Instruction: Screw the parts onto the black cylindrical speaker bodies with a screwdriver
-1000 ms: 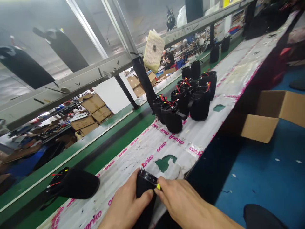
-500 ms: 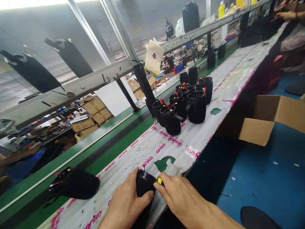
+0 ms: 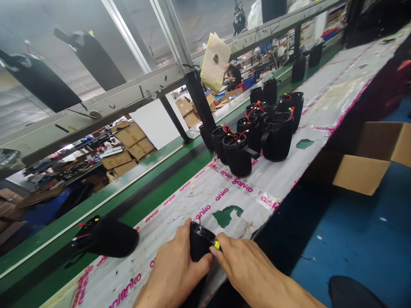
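Near the bench edge, my left hand is wrapped round a black fabric-covered speaker housing, its open rim tilted up. The thumb lies across the near side. At the right of that rim, my right hand pinches a small yellow connector between thumb and forefinger. A short thin wire stands up behind the rim. The lower part of the housing is hidden by my hands. To the left, another black housing lies on its side, with red wires and a yellow tip at its open end.
Several upright black housings with red wires stand together farther along the foam-covered bench. A green conveyor belt runs along its left. A metal rail crosses above. An open cardboard box is on the right, over the blue floor.
The view has shifted a little, so the bench items appear farther right and slightly higher. Both hands keep the same hold on the housing and the yellow connector.
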The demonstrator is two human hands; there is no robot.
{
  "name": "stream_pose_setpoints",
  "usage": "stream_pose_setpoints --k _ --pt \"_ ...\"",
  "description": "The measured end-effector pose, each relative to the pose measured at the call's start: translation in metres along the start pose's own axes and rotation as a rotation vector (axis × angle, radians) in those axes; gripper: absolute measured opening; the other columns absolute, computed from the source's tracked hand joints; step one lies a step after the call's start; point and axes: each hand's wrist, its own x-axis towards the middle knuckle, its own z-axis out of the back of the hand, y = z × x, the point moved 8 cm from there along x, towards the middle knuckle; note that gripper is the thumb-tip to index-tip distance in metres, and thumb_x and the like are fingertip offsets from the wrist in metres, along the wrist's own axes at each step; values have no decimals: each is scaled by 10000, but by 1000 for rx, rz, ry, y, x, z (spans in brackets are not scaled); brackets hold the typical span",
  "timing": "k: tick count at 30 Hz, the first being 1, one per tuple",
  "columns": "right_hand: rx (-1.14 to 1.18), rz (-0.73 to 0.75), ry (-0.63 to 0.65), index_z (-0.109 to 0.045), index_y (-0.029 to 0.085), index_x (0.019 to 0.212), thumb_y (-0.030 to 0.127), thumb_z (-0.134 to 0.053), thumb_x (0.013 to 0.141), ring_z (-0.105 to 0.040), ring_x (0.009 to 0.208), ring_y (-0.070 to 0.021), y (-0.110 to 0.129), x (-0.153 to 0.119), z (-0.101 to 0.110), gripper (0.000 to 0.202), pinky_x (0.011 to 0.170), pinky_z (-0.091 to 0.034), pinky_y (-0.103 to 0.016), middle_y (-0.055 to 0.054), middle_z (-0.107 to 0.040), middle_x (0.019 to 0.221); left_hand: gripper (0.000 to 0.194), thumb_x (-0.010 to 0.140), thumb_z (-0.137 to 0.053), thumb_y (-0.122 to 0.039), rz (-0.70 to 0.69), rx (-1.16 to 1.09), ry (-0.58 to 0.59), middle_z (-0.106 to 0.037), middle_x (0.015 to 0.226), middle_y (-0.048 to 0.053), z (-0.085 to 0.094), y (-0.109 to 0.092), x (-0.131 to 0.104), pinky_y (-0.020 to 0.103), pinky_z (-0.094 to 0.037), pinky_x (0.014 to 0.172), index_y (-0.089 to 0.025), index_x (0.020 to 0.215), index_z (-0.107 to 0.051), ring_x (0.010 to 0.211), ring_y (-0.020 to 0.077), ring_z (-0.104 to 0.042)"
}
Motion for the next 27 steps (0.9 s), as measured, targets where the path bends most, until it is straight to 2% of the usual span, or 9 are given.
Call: stream_pose_setpoints --k 2,5,7,14,19,24,27 --pt "-27 -1 -2 -525 212 913 268 -440 1036 -685 583 -229 0 0 -1 159 500 -307 -336 -9 -682 689 850 797 -602 -460 -39 -70 29 -520 1464 148 -1 5 2 448 -400 1089 -165 1528 -284 1292 332 -540" --pt "-72 2 -11 -509 217 923 276 -439 1039 -679 563 -235 1 0 -2 147 490 -293 -344 -6 -672 670 845 802 -622 -479 -86 -197 86 -368 1580 97 -3 13 6 394 -277 1195 -178 1523 -300 1437 277 -370" --pt "-94 17 -13 -499 221 922 269 -447 1036 -677 557 -232 2 -1 -2 134 488 -294 -344 -4 -667 666 847 808 -618 -487 -80 -248 106 -345 1592 92 -4 17 8 382 -241 1213 -170 1525 -298 1460 268 -329" --pt "-147 39 19 -500 207 924 259 -498 1011 -667 515 -221 4 3 -1 101 459 -281 -343 -2 -662 639 806 783 -626 -431 -66 -256 133 -476 1506 105 -3 11 11 398 -320 1163 -175 1496 -350 1369 297 -449" --pt "-184 29 35 -533 182 960 240 -505 1005 -674 520 -212 7 7 -2 79 457 -292 -330 -11 -668 622 724 797 -603 -417 -51 -263 143 -535 1448 75 -5 11 13 393 -374 1119 -229 1459 -378 1309 286 -504" --pt "-189 -15 83 -576 171 961 200 -482 1000 -681 523 -228 5 9 -4 106 443 -287 -345 -13 -671 621 768 793 -596 -442 2 -225 138 -554 1418 116 -7 12 12 440 -356 1128 -198 1476 -342 1290 307 -521" --pt "-203 1 92 -599 153 1006 145 -504 971 -697 566 -242 6 10 -1 102 451 -298 -345 -23 -702 687 791 793 -591 -436 -5 -208 115 -509 1466 128 -7 9 11 453 -327 1149 -179 1490 -320 1336 313 -481"
